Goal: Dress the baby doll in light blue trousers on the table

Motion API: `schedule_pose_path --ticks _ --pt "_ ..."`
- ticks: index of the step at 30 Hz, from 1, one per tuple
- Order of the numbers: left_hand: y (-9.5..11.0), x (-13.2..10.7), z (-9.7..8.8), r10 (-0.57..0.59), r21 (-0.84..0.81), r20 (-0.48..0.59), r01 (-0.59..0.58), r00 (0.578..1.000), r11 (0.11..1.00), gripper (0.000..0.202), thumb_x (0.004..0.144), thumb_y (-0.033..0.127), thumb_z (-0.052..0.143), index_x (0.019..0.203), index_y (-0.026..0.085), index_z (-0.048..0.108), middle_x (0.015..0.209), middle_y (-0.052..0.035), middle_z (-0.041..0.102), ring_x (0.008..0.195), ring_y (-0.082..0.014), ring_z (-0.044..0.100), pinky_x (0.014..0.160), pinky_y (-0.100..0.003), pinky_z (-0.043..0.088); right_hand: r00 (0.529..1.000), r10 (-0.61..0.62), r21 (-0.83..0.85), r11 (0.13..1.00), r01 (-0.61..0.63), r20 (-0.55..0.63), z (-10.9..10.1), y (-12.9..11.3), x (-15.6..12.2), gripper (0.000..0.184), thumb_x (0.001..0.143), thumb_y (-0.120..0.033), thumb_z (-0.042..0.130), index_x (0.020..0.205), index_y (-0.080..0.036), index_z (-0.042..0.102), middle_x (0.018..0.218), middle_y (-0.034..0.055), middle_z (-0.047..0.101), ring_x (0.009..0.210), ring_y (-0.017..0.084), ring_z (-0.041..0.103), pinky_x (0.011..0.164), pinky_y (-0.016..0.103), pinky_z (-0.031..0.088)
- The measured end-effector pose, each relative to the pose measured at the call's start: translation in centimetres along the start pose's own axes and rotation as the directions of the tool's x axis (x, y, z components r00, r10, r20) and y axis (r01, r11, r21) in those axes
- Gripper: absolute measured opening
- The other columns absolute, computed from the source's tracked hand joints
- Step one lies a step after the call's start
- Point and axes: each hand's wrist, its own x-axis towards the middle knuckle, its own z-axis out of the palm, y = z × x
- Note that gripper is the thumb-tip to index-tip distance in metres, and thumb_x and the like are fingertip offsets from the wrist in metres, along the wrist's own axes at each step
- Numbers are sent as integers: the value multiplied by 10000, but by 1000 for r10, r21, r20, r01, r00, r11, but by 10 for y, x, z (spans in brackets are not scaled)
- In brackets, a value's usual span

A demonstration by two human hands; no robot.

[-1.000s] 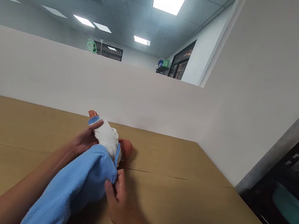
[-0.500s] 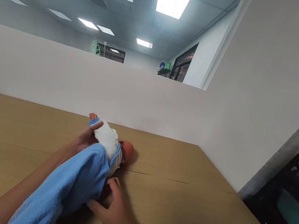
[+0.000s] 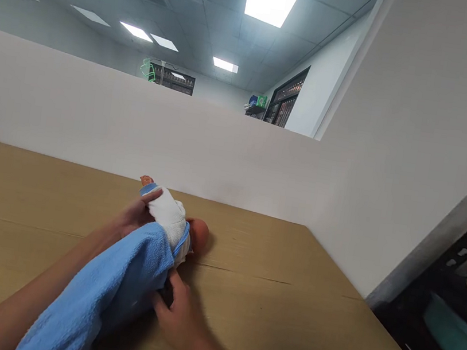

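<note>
A baby doll (image 3: 198, 235) in a white and blue terry outfit lies on its side on the brown tabletop, its round head pointing right. My left hand (image 3: 134, 218) is closed round its raised white sleeve (image 3: 167, 212), near the blue cuff; a small doll hand sticks out beyond. The blue part of the outfit (image 3: 115, 274) drapes over my left forearm towards me. At the near edge of the blue cloth, below the head, my right hand (image 3: 180, 309) has thumb and forefinger pinched on it. The other right fingertips are hidden under the doll. The doll's face is turned away.
The brown cardboard-like tabletop (image 3: 265, 318) has seams running across it. A low white partition (image 3: 236, 158) borders its far side, and a white wall (image 3: 391, 162) rises on the right. A black slotted rack (image 3: 461, 253) holds a teal bin (image 3: 455, 331) at lower right.
My right hand has moved slightly up and right along the blue cloth, its thumb and forefinger now closer together. My left hand and the doll stay nearly still.
</note>
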Motion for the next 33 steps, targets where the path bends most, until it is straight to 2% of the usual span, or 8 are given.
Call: schedule_pose_path --ticks 5,11,15,18,21,27,30,33 --pt "-4 -1 1 5 6 11 -5 1000 1000 392 1024 411 586 1215 81 678 938 -174 760 823 -363 777 816 -485 671 994 -74 -328 944 45 -77 -7 2 4 510 802 -81 710 1259 -307 696 1310 61 659 1285 299 559 1126 476 438" --pt "-10 -2 9 114 82 -103 -106 988 991 401 1023 403 577 1228 76 682 892 -170 761 794 -369 774 767 -478 678 905 113 -290 925 -246 -410 10 13 -3 374 830 -179 702 1199 -141 655 1179 179 672 1144 355 629 1027 511 509" --pt "-5 -4 10 119 62 -114 -113 986 992 400 1037 372 540 1237 54 675 855 -158 756 793 -364 776 757 -457 676 967 149 -262 944 -201 -204 14 8 -10 222 874 -230 643 1067 -179 740 1191 161 697 1216 371 603 1106 543 439" --pt "1 -3 7 126 48 -141 -120 982 992 406 1045 357 503 1234 40 670 833 -158 753 755 -359 775 740 -454 676 973 203 111 975 -191 -108 14 9 -9 370 784 -262 715 1151 -212 707 1263 118 708 1225 327 630 1090 476 466" --pt "6 0 4 139 38 -148 -135 979 990 394 1028 353 507 1220 53 675 845 -165 758 724 -358 768 731 -470 678 945 327 432 856 -284 -28 12 15 -4 428 697 -341 781 1091 -191 711 1178 111 761 1149 322 680 1053 456 487" --pt "10 4 0 168 24 -201 -166 965 986 370 1010 318 507 1227 61 663 839 -154 756 692 -353 765 748 -490 675 910 399 629 679 -378 115 20 32 2 492 576 -403 921 982 -190 743 1012 68 803 1034 289 715 1040 426 482" --pt "8 2 3 168 16 -202 -168 965 986 372 999 303 530 1247 53 650 849 -161 759 684 -352 764 765 -500 671 953 300 581 770 -265 37 24 37 -1 471 673 -431 889 1048 -221 697 1102 67 789 1087 284 708 1011 417 514" --pt "2 -1 7 157 -2 -156 -159 975 987 389 978 294 571 1270 46 640 893 -180 766 713 -366 768 805 -528 661 985 159 186 972 -144 -69 20 31 -4 172 869 -338 695 1003 -231 704 1061 78 774 1034 289 701 944 426 531"
